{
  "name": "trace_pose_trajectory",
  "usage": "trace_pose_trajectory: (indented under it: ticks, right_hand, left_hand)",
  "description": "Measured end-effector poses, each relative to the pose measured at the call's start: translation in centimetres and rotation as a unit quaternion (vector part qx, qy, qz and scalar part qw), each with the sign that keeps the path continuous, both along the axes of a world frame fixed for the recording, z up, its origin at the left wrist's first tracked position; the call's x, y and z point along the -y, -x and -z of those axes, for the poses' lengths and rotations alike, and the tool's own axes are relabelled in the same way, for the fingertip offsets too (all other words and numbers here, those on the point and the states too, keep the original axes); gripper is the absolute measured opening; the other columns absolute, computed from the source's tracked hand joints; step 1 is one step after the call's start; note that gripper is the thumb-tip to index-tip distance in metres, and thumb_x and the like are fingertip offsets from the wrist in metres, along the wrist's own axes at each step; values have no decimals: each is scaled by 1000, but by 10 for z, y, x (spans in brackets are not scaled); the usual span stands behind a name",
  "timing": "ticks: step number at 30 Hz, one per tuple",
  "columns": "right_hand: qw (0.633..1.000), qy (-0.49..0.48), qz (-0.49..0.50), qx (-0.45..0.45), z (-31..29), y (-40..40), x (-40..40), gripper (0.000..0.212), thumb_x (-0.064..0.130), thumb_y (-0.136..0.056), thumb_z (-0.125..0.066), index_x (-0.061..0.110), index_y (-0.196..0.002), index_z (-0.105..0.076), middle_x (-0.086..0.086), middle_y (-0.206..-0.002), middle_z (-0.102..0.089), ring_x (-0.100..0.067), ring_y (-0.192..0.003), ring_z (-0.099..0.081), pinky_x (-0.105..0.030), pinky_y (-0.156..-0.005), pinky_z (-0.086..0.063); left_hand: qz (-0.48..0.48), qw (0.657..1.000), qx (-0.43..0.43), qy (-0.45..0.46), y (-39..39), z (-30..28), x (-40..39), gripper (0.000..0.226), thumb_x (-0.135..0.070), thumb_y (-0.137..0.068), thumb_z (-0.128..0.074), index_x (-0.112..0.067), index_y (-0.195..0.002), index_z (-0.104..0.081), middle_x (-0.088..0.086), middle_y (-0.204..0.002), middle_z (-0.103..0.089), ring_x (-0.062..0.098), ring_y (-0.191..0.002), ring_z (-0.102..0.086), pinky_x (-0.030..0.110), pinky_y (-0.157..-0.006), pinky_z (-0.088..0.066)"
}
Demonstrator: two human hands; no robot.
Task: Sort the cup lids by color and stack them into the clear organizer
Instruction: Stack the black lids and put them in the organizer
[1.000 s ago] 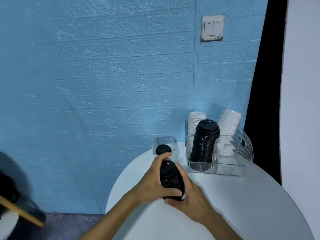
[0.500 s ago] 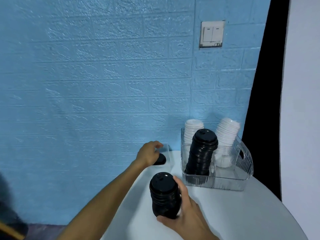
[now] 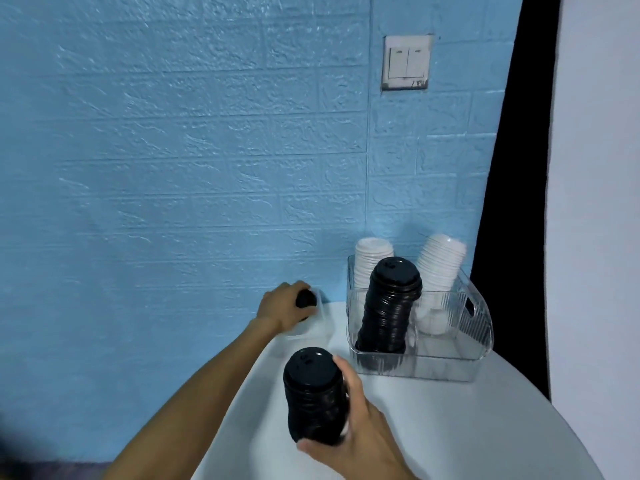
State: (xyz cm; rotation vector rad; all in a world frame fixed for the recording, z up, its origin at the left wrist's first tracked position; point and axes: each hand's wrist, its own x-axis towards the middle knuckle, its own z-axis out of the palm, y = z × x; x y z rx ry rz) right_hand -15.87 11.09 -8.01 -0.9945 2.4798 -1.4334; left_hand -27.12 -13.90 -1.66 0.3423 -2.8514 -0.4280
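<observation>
Both hands are gripping black lids; organizer is sitting at the table's far right.

I'm seeing the round white table (image 3: 450,427) carrying the clear ribbed plastic organizer (image 3: 479,327), which is holding a tall leaning stack of black lids (image 3: 389,306) in its front-left compartment and two white lid stacks (image 3: 440,268) behind. The right hand (image 3: 360,434) is wrapping its fingers round a short stack of black plastic cup lids (image 3: 313,400), holding it upright just above the near table edge, left of the organizer. The left hand (image 3: 284,306) is curling over a single black lid (image 3: 306,300) at a small clear container (image 3: 317,322) near the wall.
</observation>
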Motion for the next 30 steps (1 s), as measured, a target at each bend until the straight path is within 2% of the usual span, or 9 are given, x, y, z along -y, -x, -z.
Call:
trace_pose_trajectory:
  ticks: [4,8,12,16,19,22,24,27,30]
  right_hand:
    - [1000,14,-8,0,-3,-4,1,116,58,-61,-84,73,-138,2,40,-130,-55,8,-119,-57,-15,-104,-43]
    - [1000,25,-5,6,-1,-4,-1,113,51,-66,-87,77,-134,-1,48,-121,-53,19,-110,-54,-7,-94,-43]
    - [1000,21,-5,5,-3,-9,-2,113,48,-68,-86,77,-134,1,47,-119,-51,24,-105,-52,-1,-85,-41]
    - [1000,9,-5,3,-7,-15,-3,112,50,-70,-84,72,-139,1,39,-125,-53,13,-109,-57,-7,-89,-46]
    - [1000,12,-8,1,-10,-18,-4,112,50,-70,-84,69,-142,-1,34,-129,-55,11,-114,-57,-13,-95,-47]
    - [1000,6,-13,2,-9,-19,-4,113,51,-69,-83,67,-146,-2,28,-136,-56,4,-120,-58,-26,-103,-48]
    - [1000,4,-10,10,-10,-21,-3,115,51,-69,-83,66,-146,0,26,-138,-56,1,-123,-58,-31,-105,-48]
    - [999,15,-13,28,-11,-22,-4,117,46,-70,-84,66,-147,3,27,-137,-57,1,-123,-57,-30,-105,-48]
    - [999,11,-14,43,-10,-21,-1,125,46,-70,-84,66,-146,13,25,-140,-55,-2,-126,-56,-32,-107,-47]
  left_hand:
    - [45,943,-223,-242,-79,-40,-25,42,-51,-79,-80,-45,-117,-64,-11,-117,-65,5,-104,-62,22,-91,-50]
    - [175,917,-139,-331,-163,-38,-63,38,-48,-83,-74,-48,-120,-68,-16,-119,-63,4,-111,-61,23,-95,-51]
    - [158,954,-114,-229,-185,-11,-73,54,-68,-72,-70,-52,-123,-66,-17,-121,-54,2,-121,-51,19,-105,-39]
    - [122,952,-133,-246,-187,0,-86,50,-71,-72,-70,-60,-120,-63,-22,-125,-49,-2,-127,-40,13,-108,-30]
    - [102,907,-112,-392,-186,-4,-95,26,-48,-97,-57,-52,-119,-69,-15,-130,-53,-2,-128,-44,12,-109,-30]
    - [73,843,-99,-523,-186,-10,-97,33,-20,-103,-51,-36,-127,-68,-6,-134,-61,2,-125,-55,25,-111,-39]
    - [46,819,-94,-564,-189,-15,-100,40,-15,-100,-56,-40,-131,-62,-5,-127,-65,7,-119,-60,26,-99,-46]
    - [4,813,-82,-576,-190,-18,-105,43,-15,-94,-66,-41,-129,-61,-3,-121,-69,10,-111,-63,27,-92,-48]
    - [-38,811,-58,-580,-190,-22,-107,29,-22,-91,-70,-39,-114,-69,-4,-121,-70,16,-117,-60,42,-105,-43]
